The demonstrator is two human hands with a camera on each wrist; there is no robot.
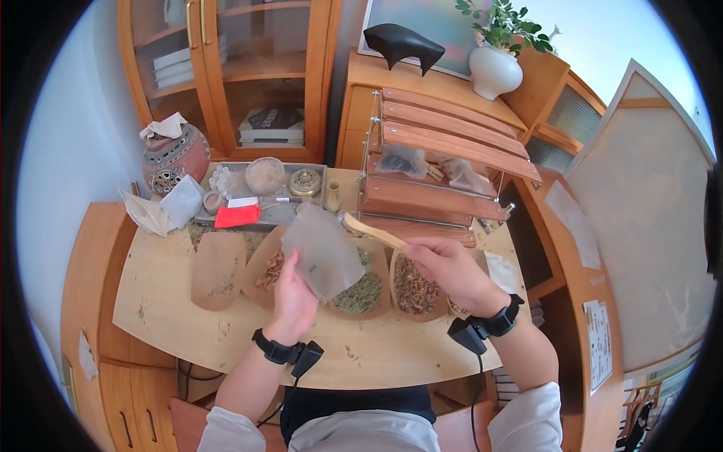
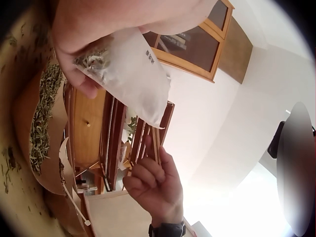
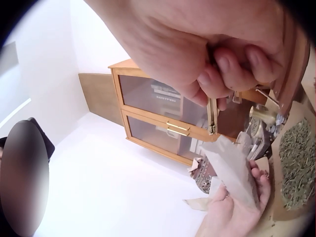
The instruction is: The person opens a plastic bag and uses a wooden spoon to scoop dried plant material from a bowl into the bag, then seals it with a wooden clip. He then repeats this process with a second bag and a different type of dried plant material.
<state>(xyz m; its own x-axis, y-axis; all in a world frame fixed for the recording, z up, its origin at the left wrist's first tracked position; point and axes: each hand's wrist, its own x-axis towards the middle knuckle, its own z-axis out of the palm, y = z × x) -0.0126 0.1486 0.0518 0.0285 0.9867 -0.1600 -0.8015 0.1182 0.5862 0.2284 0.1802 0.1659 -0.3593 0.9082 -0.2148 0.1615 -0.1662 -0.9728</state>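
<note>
My left hand [image 1: 294, 280] holds up a translucent paper pouch [image 1: 322, 252] by its lower edge, thumb on its front. In the left wrist view the pouch [image 2: 132, 69] shows some dried green leaves inside. My right hand [image 1: 425, 255] grips the handle of a wooden scoop [image 1: 373, 231]; the scoop's bowl sits at the pouch's upper right corner. Below the hands, kraft paper sheets hold dried herbs: a green pile [image 1: 361, 292], a brown pile [image 1: 414, 286] and a reddish-brown pile [image 1: 269, 271]. The right wrist view shows fingers curled round the scoop handle [image 3: 212, 116] above the pouch [image 3: 232, 168].
A slatted wooden rack [image 1: 444, 162] with small bags stands behind the herbs. A metal tray [image 1: 316, 172] with jars and a red card [image 1: 237, 216] sits at the back left, beside a ceramic pot [image 1: 175, 154]. A nearly bare kraft sheet [image 1: 218, 267] lies left. The table's front edge [image 1: 339, 373] is close to my body.
</note>
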